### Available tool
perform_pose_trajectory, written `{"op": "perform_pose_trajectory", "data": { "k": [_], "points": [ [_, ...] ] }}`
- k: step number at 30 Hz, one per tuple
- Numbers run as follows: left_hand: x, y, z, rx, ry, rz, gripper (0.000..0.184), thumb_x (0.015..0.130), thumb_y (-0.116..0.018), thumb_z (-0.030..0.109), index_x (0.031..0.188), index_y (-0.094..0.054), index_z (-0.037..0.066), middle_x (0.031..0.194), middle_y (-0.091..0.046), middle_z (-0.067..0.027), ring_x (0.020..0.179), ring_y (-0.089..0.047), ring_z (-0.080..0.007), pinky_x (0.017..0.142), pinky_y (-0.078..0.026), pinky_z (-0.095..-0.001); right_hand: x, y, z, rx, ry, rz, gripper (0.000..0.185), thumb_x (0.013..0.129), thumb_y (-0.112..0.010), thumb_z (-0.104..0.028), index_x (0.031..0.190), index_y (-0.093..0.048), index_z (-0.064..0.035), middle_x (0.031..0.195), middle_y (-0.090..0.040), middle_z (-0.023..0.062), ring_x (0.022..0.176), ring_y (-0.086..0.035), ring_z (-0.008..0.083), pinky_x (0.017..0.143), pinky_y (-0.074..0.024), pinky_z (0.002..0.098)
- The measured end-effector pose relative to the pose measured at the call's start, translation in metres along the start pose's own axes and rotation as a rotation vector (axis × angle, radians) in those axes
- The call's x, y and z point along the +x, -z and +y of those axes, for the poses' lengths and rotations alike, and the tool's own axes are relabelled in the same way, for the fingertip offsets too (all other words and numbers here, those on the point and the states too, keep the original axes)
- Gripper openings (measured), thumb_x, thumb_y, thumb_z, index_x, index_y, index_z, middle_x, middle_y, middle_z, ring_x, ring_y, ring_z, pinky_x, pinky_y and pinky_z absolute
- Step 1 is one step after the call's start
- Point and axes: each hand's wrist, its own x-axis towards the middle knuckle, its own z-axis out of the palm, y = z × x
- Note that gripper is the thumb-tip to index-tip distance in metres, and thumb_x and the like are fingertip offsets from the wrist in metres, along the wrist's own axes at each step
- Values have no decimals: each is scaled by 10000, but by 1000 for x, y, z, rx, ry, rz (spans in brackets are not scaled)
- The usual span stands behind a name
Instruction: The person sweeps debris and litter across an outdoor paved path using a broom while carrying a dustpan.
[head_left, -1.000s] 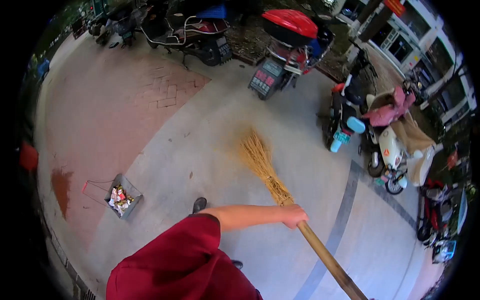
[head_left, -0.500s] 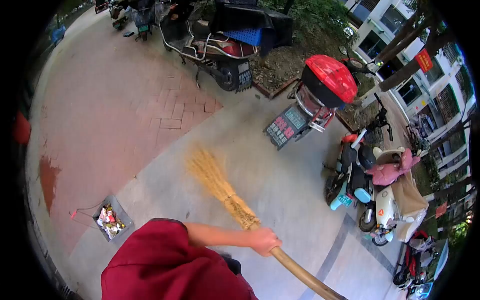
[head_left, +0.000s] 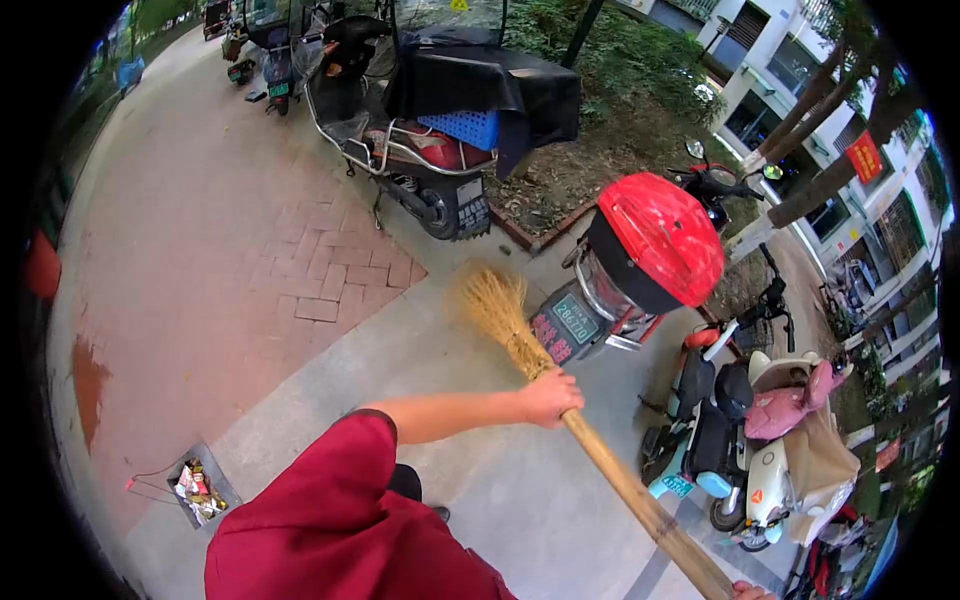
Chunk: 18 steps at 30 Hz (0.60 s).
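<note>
A straw broom [head_left: 495, 305] with a long bamboo handle runs diagonally across the view. My left hand [head_left: 550, 397] is wrapped round the handle just below the bound straw. At the lower right edge, my right hand [head_left: 752, 592] shows only in part, closed round the handle's far end. The straw tips are blurred and lie over the pavement, close to the rear of the scooter with the red top box [head_left: 663, 238]. To the left, a grey dustpan [head_left: 228, 492] with a thin wire handle holds litter and wrappers [head_left: 200, 490].
A scooter with a black cover [head_left: 450, 85] and blue crate stands ahead beside a planted bed [head_left: 545, 205]. On the right are more scooters, one with a pink seat cover [head_left: 785, 405]. Red brick paving [head_left: 180, 270] meets grey concrete [head_left: 330, 390] on the left.
The broom head has moved rightward and forward, nearer the red-boxed scooter. My left hand has moved up in view with it. My right hand has come into view at the handle's end.
</note>
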Motion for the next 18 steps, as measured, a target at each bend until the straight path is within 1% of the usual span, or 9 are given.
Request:
{"op": "perform_pose_trajectory", "data": {
  "k": [6,7,9,10,12,13,15,16,18],
  "points": [
    [64,-19,-185,86,153,121,228,574,-653,144,766,-532,170,779,-537,13,840,-512,-200,705,-382,-353,68,-89,166,-71,15,76,237,726,-630,-82,819,-412,-71,712,-515,128,654,-488,232,629,-422,362],
    [72,-25,-219,94,187,109,235,575,-655,141,776,-538,173,791,-544,15,847,-514,-202,717,-386,-355,71,-103,195,-165,-28,79,278,725,-662,-138,829,-413,-71,718,-517,126,669,-499,239,650,-440,382],
    [79,-36,-288,68,246,148,205,614,-664,189,785,-552,168,807,-565,3,902,-529,-207,763,-399,-365,74,-133,266,-412,-136,57,257,842,-564,-286,830,-431,-67,749,-528,135,777,-541,279,715,-469,427],
    [75,-49,-325,77,337,83,217,620,-673,205,803,-561,175,836,-578,-1,941,-533,-209,785,-400,-367,80,-130,316,-234,-45,-142,202,861,-548,-237,857,-462,-54,780,-545,145,831,-553,287,749,-468,430],
    [62,-79,-398,187,534,-92,232,636,-694,268,823,-575,199,914,-604,1,992,-553,-208,832,-396,-377,106,-188,371,-143,-357,-132,222,792,-649,-167,868,-483,-41,813,-563,148,838,-560,286,788,-459,421],
    [49,-84,-420,113,573,-214,198,670,-636,289,828,-546,210,894,-584,8,934,-542,-234,777,-392,-442,110,-191,392,-188,-401,-103,214,769,-660,-128,856,-485,-42,817,-568,145,836,-559,280,803,-452,415],
    [32,-88,-424,42,529,-297,175,690,-627,278,805,-540,180,851,-582,-13,877,-557,-248,743,-410,-437,111,-189,420,-276,-496,-48,222,723,-684,-51,833,-491,-45,825,-578,139,832,-559,270,833,-437,402],
    [20,-93,-414,9,512,-344,168,699,-623,273,793,-537,165,829,-581,-23,849,-565,-254,726,-419,-434,117,-163,408,-523,-586,-132,193,717,-658,-7,808,-498,-67,846,-581,105,848,-554,225,825,-434,365],
    [-5,-122,-373,-388,343,-62,188,674,-624,237,765,-520,109,744,-547,-88,747,-558,-301,642,-437,-415,125,-108,380,-529,-562,-66,131,754,-595,-131,789,-488,-65,787,-550,90,744,-521,208,709,-423,355]
  ]
}}
